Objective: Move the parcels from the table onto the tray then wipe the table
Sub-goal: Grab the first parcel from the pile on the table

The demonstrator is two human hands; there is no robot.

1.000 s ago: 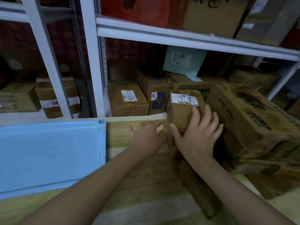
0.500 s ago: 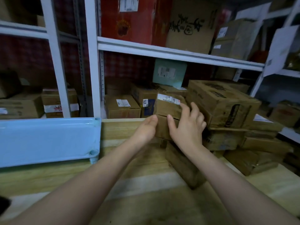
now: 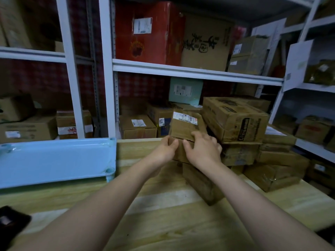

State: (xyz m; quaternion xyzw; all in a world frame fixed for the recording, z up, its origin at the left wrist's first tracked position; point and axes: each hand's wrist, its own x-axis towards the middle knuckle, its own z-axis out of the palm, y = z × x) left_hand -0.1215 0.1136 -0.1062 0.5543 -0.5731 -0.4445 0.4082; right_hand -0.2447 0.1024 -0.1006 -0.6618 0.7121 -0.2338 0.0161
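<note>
At the far edge of the table (image 3: 163, 225), a little right of its middle, a small brown parcel (image 3: 183, 128) with a white label on its top is held between both hands. The left hand (image 3: 165, 151) grips its lower left corner, fingers curled round the side and thumb pressed on the near face. The right hand (image 3: 204, 151) clamps the lower right part, knuckles bent and fingers curled over the cardboard, thumb pointing toward the left thumb; the two thumbs lie close but apart. The parcel sits tilted, its top leaning away, directly over another brown box (image 3: 178, 154); whether it rests on that box or is clear of it cannot be told.

Toward the right edge of the table more parcels are piled: a large printed carton (image 3: 235, 120) on top, just beside the held parcel, and flatter boxes (image 3: 277, 171) under and behind it. A long brown parcel (image 3: 201, 185) lies on the wood below the right wrist, running toward the near edge.

On the far left part of the table lies a light blue tray (image 3: 54, 160), bare inside, its right corner near the left hand but well apart from the parcels. A dark object (image 3: 10, 221) shows at the near left corner, too blurred to name.

Behind the table stands a white shelf rack (image 3: 190, 71) holding cartons, among them a red box (image 3: 150, 31) above and a pale green box (image 3: 185, 90) below.
</note>
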